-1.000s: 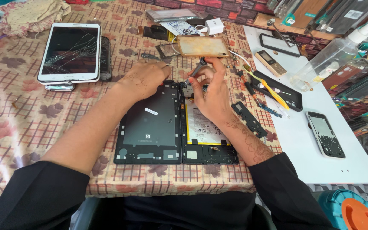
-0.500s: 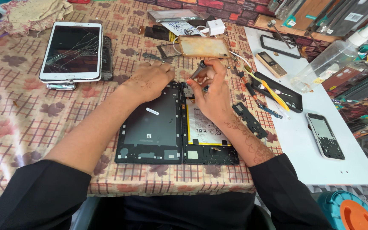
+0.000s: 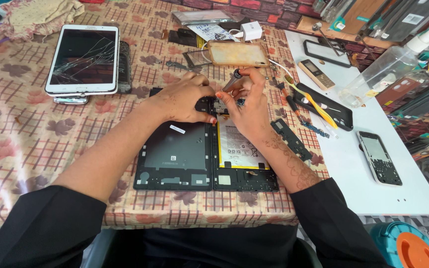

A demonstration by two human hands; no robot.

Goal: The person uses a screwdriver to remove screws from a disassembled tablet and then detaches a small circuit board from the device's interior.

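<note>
While left hand [image 3: 184,101] presses flat on top edge of opened tablet [image 3: 205,154], right hand [image 3: 247,106] has grip closed on screwdriver [image 3: 232,81] — tip down at tablet's upper middle. Tablet lies on surface [image 3: 16,149] before person; cracked tablet [image 3: 83,59] well apart, upper left.

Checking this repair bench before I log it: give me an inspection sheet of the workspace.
Surface: patterned tablecloth, white board at right.
Job's things: opened black tablet, battery exposed; screwdriver.
Clutter: cracked white tablet, phones, clear case, clear bottle.
Hands: left hand presses tablet; right hand holds screwdriver.
Cables: white charger lead.
Surroundings: packaged parts behind.
</note>
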